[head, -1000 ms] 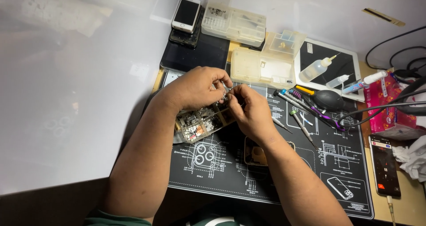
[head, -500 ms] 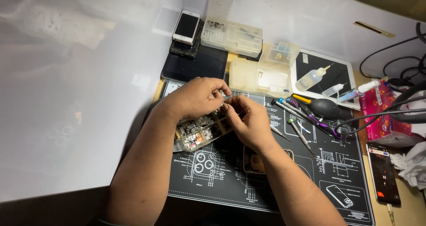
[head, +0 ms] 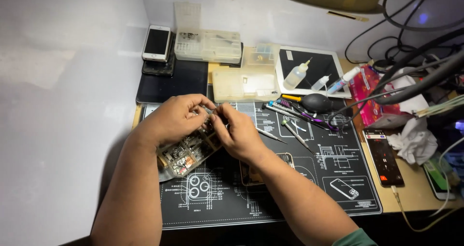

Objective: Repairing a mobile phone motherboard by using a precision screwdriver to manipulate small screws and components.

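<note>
Both hands meet over the black work mat (head: 299, 178), close to its far left corner. The left hand (head: 176, 120) comes in from the left, and its fingers are curled shut around the top end of an opened phone (head: 186, 151). You can see the little green and silver parts inside the phone. The phone is tilted. Its long side runs from the near left, low down by the mat, up to the far right, where the two hands touch. So the far end of the phone sits right under both sets of fingertips.

The right hand (head: 239, 132) comes in from the right and presses against the same end of the phone. Its fingers are bent and pinched close together. It may be holding a tiny part or tool, but that spot is hidden by the fingers, so I cannot tell.

The left hand is over more of the phone. The right hand only reaches the top end.

Under the right wrist lies another flat phone part (head: 263, 171) on the mat. A row of small screwdrivers (head: 290, 125) lies to the right of the hands, near the far edge of the mat, with a black rubber blower (head: 316, 102) just past them. A white phone (head: 156, 43) rests on a stack at the far left of the tabletop (head: 415, 197), beside clear plastic boxes (head: 208, 45).
</note>
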